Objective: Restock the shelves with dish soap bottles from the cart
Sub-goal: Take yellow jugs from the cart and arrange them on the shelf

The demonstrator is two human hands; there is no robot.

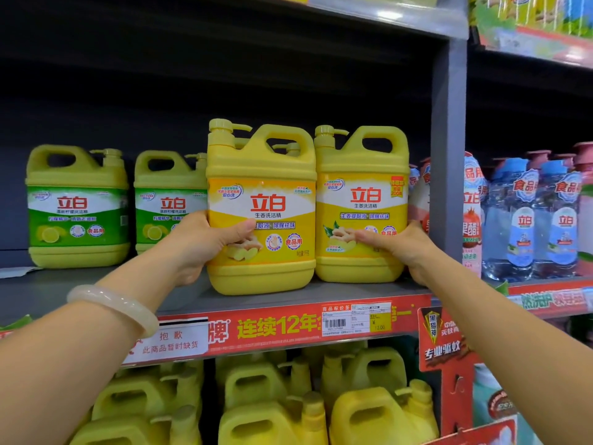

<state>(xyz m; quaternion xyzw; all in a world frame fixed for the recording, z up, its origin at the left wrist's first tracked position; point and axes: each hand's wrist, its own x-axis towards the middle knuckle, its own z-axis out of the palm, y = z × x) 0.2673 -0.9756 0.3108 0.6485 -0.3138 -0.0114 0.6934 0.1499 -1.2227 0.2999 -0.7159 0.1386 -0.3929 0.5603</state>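
Left hand (pixel 205 242) clasps one yellow jug (pixel 261 213) at the shelf (pixel 96 284) front edge, right hand (pixel 401 248) clasps its neighbour (pixel 361 207); placing step, next squaring both.

Grey shelf (pixel 96 290): two yellow jugs (pixel 261 213), two green-label jugs (pixel 77 207); possibly more behind.

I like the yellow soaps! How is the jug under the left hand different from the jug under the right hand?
The left-hand jug stands nearer the shelf edge; the right-hand jug sits further back. The right-hand jug has a red corner badge; the left-hand jug doesn't. The left hand grips its jug's side; the right hand touches its jug's lower front. Both are yellow with pumps and handles.
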